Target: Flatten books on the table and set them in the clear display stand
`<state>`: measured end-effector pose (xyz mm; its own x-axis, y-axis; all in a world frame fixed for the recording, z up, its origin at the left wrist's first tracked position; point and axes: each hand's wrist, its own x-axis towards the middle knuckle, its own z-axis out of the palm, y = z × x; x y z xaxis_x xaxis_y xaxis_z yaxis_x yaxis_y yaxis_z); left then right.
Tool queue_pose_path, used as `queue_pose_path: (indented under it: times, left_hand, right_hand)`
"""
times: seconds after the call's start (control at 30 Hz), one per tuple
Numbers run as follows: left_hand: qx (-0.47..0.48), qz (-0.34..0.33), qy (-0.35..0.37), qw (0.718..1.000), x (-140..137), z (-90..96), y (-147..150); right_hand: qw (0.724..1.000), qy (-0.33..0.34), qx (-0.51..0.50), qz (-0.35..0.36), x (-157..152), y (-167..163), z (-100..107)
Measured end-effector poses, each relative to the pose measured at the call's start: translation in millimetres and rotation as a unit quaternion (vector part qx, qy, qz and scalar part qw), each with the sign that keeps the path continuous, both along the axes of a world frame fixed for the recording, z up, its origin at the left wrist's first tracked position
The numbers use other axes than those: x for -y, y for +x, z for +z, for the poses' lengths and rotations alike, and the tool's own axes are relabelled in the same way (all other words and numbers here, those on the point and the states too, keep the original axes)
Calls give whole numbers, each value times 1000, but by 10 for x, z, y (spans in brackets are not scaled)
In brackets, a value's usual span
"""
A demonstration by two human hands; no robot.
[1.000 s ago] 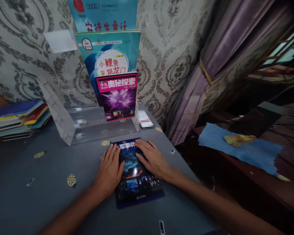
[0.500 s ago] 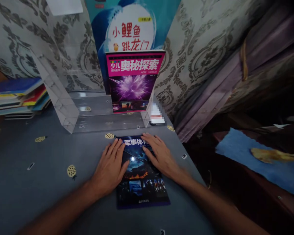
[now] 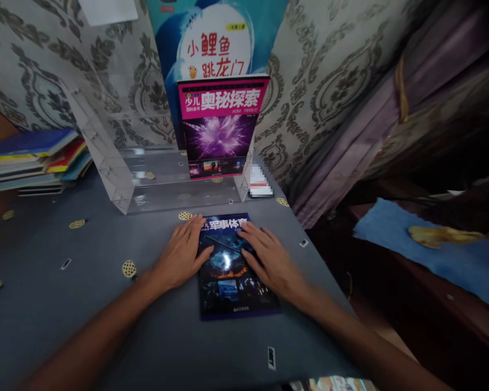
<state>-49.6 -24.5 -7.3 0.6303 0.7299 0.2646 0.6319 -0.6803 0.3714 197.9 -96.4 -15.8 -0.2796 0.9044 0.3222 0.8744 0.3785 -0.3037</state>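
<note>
A dark blue book (image 3: pixel 228 269) lies flat on the grey tablecloth (image 3: pixel 85 304) in front of a clear acrylic display stand (image 3: pixel 163 179). My left hand (image 3: pixel 181 255) rests flat on the book's left edge, fingers spread. Lying on the book's right side is my right hand (image 3: pixel 269 263), palm down. Neither hand grips the book. In the stand a pink and purple book (image 3: pixel 220 127) stands upright, with a larger teal book (image 3: pixel 215 43) behind it.
A stack of books (image 3: pixel 32 160) lies at the far left of the table. Patterned wallpaper is behind the stand, a purple curtain (image 3: pixel 362 136) to the right. Beyond the table's right edge, a blue cloth (image 3: pixel 391 233) lies on a dark wooden surface.
The view has tilted down and moved closer. Both hands have slid a little back toward me along the book, uncovering more of its title; the book still lies flat.
</note>
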Motion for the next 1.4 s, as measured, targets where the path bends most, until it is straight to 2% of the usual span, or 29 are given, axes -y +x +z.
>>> queue_pose_path:
  times: [0.2, 0.37, 0.67, 0.83, 0.97, 1.1, 1.3, 1.4]
  left_hand:
    - [59, -15, -27, 998, -110, -22, -89]
    - [61, -19, -16, 998, -141, -60, -111]
    - [68, -17, 12, 997, -147, -94, -102]
    - [67, -14, 18, 998, -131, -105, -85]
    - [60, -10, 23, 998, -123, -88, -81]
    - [47, -5, 23, 999, -92, -68, -57]
    - [44, 87, 46, 994, 5, -175, 21]
    - [81, 77, 18, 994, 36, -206, 32]
  right_hand:
    - [998, 23, 66, 5, 516, -115, -33]
    - [996, 23, 83, 15, 663, -124, -71]
    - [997, -21, 73, 33, 591, -22, 13]
    - [997, -50, 44, 33, 398, 43, 95]
    - [997, -63, 41, 3, 203, 6, 129]
    - [997, -60, 44, -24, 66, -86, 150]
    - [998, -24, 27, -41, 18, -160, 69]
    - [999, -7, 13, -47, 35, -156, 2]
